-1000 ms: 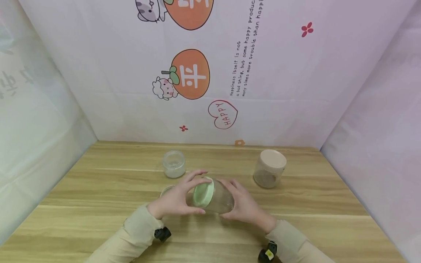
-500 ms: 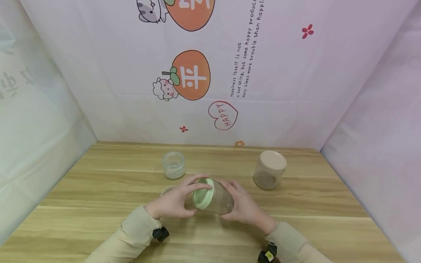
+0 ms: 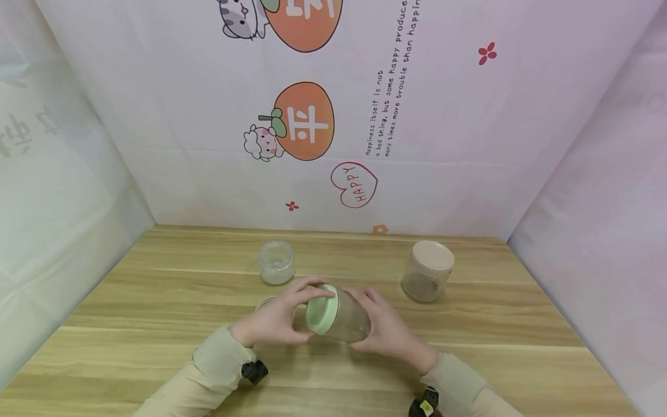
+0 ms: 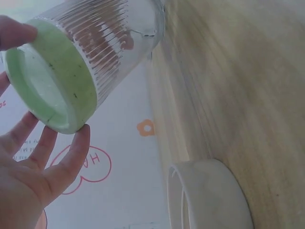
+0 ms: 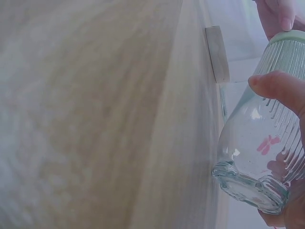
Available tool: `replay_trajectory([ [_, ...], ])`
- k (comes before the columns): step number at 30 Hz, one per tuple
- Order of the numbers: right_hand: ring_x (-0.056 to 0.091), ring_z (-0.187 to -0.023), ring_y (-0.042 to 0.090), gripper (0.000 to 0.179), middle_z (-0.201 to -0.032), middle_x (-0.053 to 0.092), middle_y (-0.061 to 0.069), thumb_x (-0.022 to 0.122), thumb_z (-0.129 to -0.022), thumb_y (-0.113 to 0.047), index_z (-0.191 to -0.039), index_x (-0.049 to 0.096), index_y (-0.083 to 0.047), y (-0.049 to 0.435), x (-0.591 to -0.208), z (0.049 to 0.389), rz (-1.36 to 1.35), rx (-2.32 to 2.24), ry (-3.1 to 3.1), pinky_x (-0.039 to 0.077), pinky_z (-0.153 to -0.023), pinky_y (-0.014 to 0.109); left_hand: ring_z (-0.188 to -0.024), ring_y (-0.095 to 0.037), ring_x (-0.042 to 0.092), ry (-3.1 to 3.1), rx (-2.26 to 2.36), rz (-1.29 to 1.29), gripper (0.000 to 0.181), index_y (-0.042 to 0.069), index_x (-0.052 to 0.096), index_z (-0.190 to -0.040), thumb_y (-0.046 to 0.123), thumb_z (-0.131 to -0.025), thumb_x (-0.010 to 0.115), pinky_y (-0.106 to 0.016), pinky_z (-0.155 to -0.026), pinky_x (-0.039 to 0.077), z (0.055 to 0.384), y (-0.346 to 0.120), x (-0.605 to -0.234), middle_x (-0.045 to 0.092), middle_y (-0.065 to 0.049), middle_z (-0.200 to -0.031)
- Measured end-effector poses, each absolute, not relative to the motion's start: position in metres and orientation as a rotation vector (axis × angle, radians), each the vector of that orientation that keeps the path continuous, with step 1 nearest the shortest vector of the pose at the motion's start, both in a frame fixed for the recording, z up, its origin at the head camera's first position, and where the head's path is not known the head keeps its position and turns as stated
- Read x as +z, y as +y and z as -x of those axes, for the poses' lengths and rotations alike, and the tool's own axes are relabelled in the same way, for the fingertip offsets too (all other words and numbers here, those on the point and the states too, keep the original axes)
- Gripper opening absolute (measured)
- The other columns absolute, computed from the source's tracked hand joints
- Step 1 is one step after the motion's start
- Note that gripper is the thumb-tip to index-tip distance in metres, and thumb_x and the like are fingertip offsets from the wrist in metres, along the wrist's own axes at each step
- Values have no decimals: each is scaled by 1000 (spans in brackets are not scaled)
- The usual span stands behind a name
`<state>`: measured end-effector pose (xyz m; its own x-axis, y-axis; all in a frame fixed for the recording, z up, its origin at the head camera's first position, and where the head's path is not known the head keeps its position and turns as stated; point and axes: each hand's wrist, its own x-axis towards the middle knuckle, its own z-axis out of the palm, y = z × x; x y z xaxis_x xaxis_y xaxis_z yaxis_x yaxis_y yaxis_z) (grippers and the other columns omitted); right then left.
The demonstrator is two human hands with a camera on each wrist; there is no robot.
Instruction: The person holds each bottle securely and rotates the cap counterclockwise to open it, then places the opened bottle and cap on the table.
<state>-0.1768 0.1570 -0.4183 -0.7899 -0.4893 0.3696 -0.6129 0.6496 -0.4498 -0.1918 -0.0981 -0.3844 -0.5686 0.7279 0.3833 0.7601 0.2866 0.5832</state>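
I'm holding a tilted, ribbed clear-glass jar [image 3: 350,318] between my left grip [image 3: 273,317] and my right grip [image 3: 388,327].

My left grip is clasping the round, pale green lid [image 3: 320,314] by its rim, while my right grip is clamping the jar's body; the lid end is pointing leftward. I can't tell whether the base is touching the wood-grain worktop [image 3: 495,330]. A pale round band [image 4: 217,198] is lying near my left grip, which is mostly hiding it from above. A small, round clear-glass pot [image 3: 276,263] is sitting beyond my left grip, and a beige-lidded clear cylindrical jar [image 3: 426,272] is standing beyond and rightward of my right grip.
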Motion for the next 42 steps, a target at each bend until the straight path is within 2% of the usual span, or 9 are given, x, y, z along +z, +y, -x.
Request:
replay_trajectory([
  [7,55,-97,19,104,-113,51,6,93,-50,-21,-140,40,-18,156,-420,177,-896,811,-2636,53,-76,38,-121,-27,44,-2508,-1315,1418,74,19,48,-135,5,-70,79,-35,-87,52,192,-99,-384,34,-15,-144],
  [15,55,-97,18,103,-112,51,5,92,-50,-20,-140,41,-19,157,-419,176,-889,832,-2636,53,-76,37,-119,-26,46,-2561,-1403,1369,71,21,47,-137,15,-74,80,-30,-83,53,195,-99,-385,36,-7,-142],
  [20,55,-98,18,104,-113,50,4,92,-51,-19,-141,40,-20,157,-420,176,-889,845,-2645,53,-77,37,-116,-29,48,-2542,-1490,1348,72,15,46,-136,18,-74,81,-28,-79,55,198,-98,-388,39,-11,-140],
  [25,55,-98,18,103,-113,51,4,92,-50,-19,-140,41,-18,157,-420,176,-884,836,-2642,53,-77,38,-113,-25,44,-2548,-1581,1297,74,13,46,-136,18,-73,82,-27,-76,56,200,-96,-389,43,-5,-135],
  [29,55,-98,18,102,-113,50,5,92,-50,-19,-139,42,-17,157,-420,176,-881,828,-2643,53,-78,38,-109,-22,40,-2571,-1613,1241,73,20,47,-135,18,-72,83,-28,-74,57,200,-95,-389,45,-1,-131],
  [32,55,-98,18,102,-113,50,4,92,-50,-19,-139,42,-17,157,-419,176,-881,828,-2643,53,-77,38,-109,-24,39,-2563,-1665,1230,71,20,48,-135,16,-73,82,-28,-73,57,199,-94,-388,46,-4,-129],
  [37,56,-97,19,102,-113,51,5,92,-50,-19,-139,41,-16,156,-418,176,-879,837,-2640,53,-76,37,-109,-28,38,-2564,-1763,1180,68,11,47,-134,12,-74,80,-27,-72,57,196,-92,-386,45,-10,-127],
  [42,55,-97,19,102,-113,51,6,91,-50,-19,-139,41,-16,157,-418,175,-877,850,-2640,53,-76,37,-109,-28,41,-2619,-1761,1088,66,12,48,-134,15,-76,79,-29,-76,57,191,-90,-381,46,-9,-128],
])
